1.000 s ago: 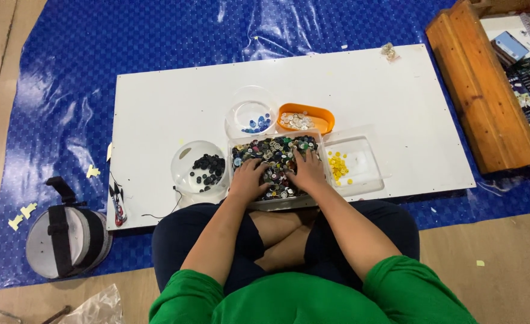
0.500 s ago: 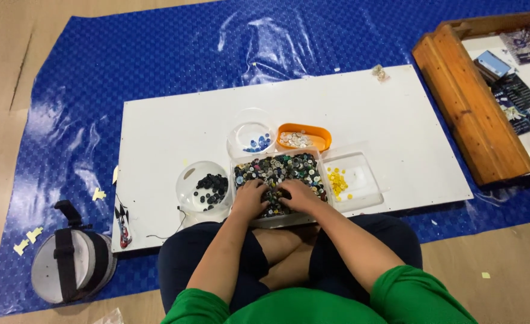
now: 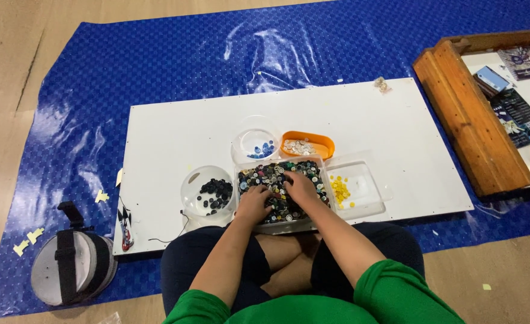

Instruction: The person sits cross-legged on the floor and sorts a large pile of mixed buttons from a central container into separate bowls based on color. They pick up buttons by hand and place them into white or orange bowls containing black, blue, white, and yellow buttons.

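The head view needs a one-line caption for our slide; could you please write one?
Both hands, left hand and right hand, rest in a clear tray of mixed buttons on a white board.

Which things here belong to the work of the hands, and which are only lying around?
In use: left hand and right hand in the box of mixed buttons; bowl of black buttons; bowl of blue buttons; orange dish; tray of yellow buttons.

Lying about: grey strapped case; wooden tray.
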